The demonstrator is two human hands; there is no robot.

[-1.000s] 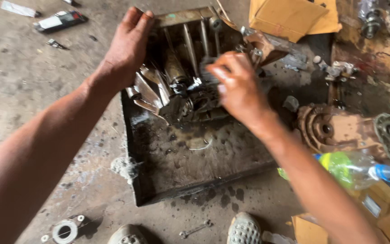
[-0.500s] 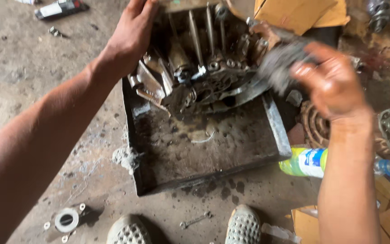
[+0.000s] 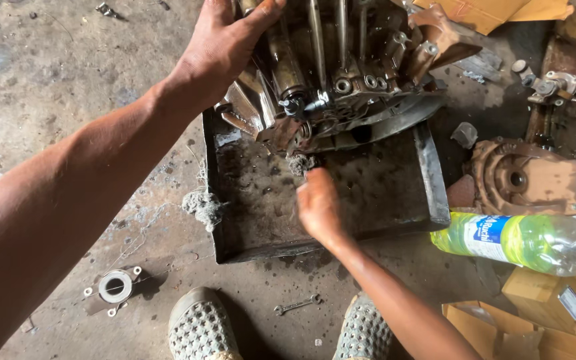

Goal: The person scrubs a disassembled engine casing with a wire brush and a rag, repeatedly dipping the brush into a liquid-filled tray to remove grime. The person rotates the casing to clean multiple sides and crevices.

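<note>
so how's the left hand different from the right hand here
The left hand grips the top of the greasy engine casing, fingers spread wide; the right hand is low over the metal tray, pinching a dirty grey wad against the casing's underside. The left hand looks sharp, the right hand slightly blurred. Both are bare and at the same casing.

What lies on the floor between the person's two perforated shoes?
In the head view, a small metal spanner lies on the stained concrete floor between the left grey perforated shoe and the right grey perforated shoe, touching neither.
</note>
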